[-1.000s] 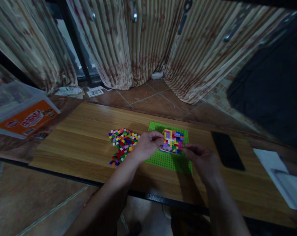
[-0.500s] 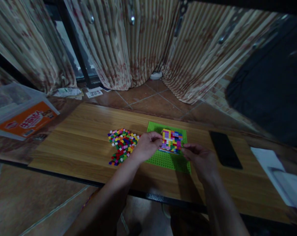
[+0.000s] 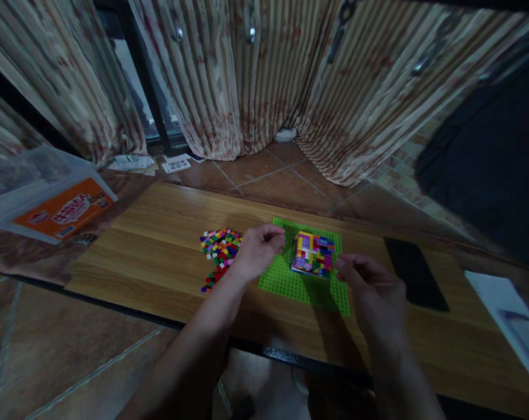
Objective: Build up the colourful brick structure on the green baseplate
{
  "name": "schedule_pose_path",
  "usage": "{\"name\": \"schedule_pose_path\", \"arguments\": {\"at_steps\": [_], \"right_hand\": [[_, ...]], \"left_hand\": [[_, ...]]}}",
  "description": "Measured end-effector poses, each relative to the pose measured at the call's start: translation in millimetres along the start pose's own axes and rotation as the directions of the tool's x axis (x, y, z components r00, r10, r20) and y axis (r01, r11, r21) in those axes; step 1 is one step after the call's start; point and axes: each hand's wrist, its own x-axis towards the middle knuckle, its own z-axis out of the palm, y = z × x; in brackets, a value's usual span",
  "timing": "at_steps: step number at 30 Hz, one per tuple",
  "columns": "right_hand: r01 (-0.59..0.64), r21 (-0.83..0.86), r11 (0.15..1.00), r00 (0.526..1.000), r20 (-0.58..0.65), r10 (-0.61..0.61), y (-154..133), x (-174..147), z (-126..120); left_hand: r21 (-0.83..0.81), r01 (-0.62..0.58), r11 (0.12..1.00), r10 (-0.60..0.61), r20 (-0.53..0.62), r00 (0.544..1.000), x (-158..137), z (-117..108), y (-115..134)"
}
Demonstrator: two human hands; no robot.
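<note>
A block built of many small coloured toy bricks (image 3: 314, 255) rests on a green studded baseplate (image 3: 286, 286). Left of the block, and apart from it, my left hand (image 3: 256, 252) hovers over the plate's left edge with thumb and finger closed together; whatever they may hold is too small to make out. My right hand (image 3: 373, 289) is at the block's right side, its thumb and index finger pinched close to the plate's edge. Nothing can be made out between them. Loose small bricks (image 3: 220, 245) lie in a pile beyond my left forearm, which partly covers them.
The wooden table (image 3: 137, 251) carries a flat black slab (image 3: 415, 274) on the right, with white sheets (image 3: 500, 315) at its right end. A clear plastic box with an orange label (image 3: 67, 210) stands at the left. Striped curtains (image 3: 264, 87) hang behind.
My left hand has drawn away from the brick block, leaving a gap over the plate. My right hand has shifted slightly off the block's right side. The whole view has moved a little.
</note>
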Motion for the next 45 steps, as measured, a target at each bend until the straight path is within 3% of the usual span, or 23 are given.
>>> {"name": "schedule_pose_path", "arguments": {"at_steps": [3,8,13,16,20,30,41,45], "right_hand": [[0.089,-0.016,0.996,0.982,0.167,-0.085,-5,-18,18],[0.265,-0.160,0.951,0.873,0.459,-0.166,-4,-42,47],[0.465,-0.263,0.845,0.772,0.588,-0.241,-1,-51,69],[0.525,-0.262,0.810,0.725,0.636,-0.264,3,-53,76],[0.545,-0.285,0.789,0.727,0.630,-0.274,11,-50,83],[0.645,-0.352,0.678,0.662,0.700,-0.267,18,-46,99],[0.618,-0.334,0.712,0.703,0.640,-0.311,19,-39,91],[0.626,-0.330,0.706,0.691,0.655,-0.306,19,-40,92]], "left_hand": [[-0.054,-0.036,0.998,0.030,-0.105,0.994,2,-12,8],[-0.117,-0.041,0.992,0.014,-0.225,0.974,3,-25,15],[-0.097,-0.041,0.994,0.017,-0.229,0.973,2,-28,16],[-0.118,-0.024,0.993,-0.002,-0.217,0.976,0,-28,16],[-0.128,-0.020,0.992,-0.009,-0.224,0.975,0,-29,19],[-0.098,-0.021,0.995,0.000,-0.210,0.978,-1,-31,20],[-0.080,-0.010,0.997,-0.007,-0.209,0.978,-2,-31,22],[-0.087,-0.016,0.996,-0.002,-0.208,0.978,-1,-30,21]]}}
